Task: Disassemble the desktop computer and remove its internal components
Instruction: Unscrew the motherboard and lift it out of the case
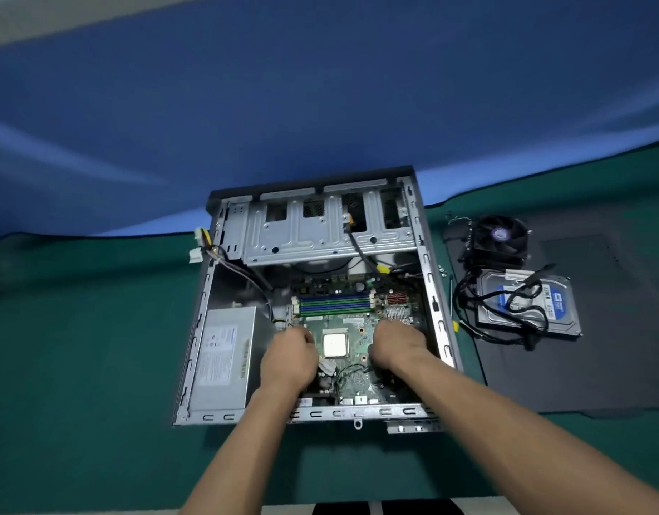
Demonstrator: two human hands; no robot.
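Fingers first: your left hand (291,356) has its fingers (304,337) curled down at the left edge of the motherboard (352,330), just beside the bare CPU (335,345). Whether they pinch the board edge or only press on it, you cannot tell from this view. Your right hand (396,345) is likewise curled, knuckles up, at the board's right side near the finned heatsink (399,314); its fingertips are hidden under the hand, so the grip is uncertain.

Progress, judged from the layout: the case (419,232) lies open on the green table (79,328), side panel off. Already out and set well to the right on the dark mat (599,366): cooler fan (500,237), hard drive (526,304), with loose black cables (465,321) draped over it. Two small screws (442,269) sit just beside the case wall.

Still inside: motherboard with CPU seated, RAM slots (335,304), power supply (224,360) at left, and the drive cage (328,226) at the far end. Wiring (246,273) runs from the supply toward the board.

Likely step in hand: freeing or lifting the motherboard. Roughly midway.
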